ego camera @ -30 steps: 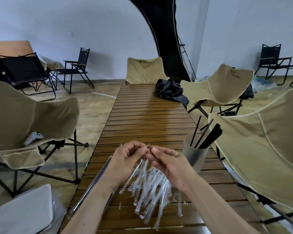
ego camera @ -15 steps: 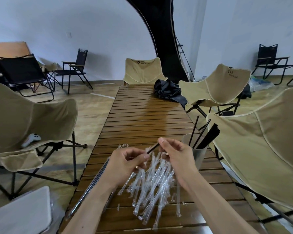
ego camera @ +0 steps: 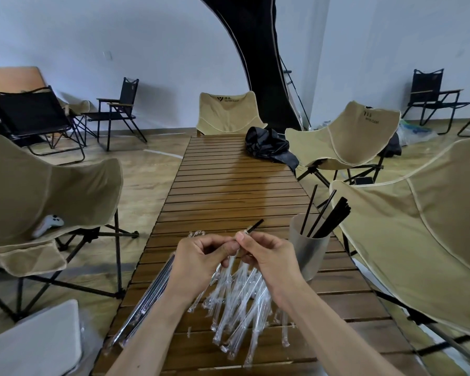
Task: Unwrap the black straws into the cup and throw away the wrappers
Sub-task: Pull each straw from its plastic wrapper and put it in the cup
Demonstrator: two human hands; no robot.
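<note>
Here, right hand pinching a black straw (tip poking up-right), left hand gripping its wrapper. Below, wrappers heaped on the surface; just right, cup holding straws.

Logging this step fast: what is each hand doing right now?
Left hand: pinches the clear wrapper.
Right hand: pinches the black straw sticking out of it.

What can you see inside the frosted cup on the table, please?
Several black straws stand in the cup, leaning right and poking above its rim. Their lower ends and the cup's bottom are blurred behind the frosted wall.
</note>
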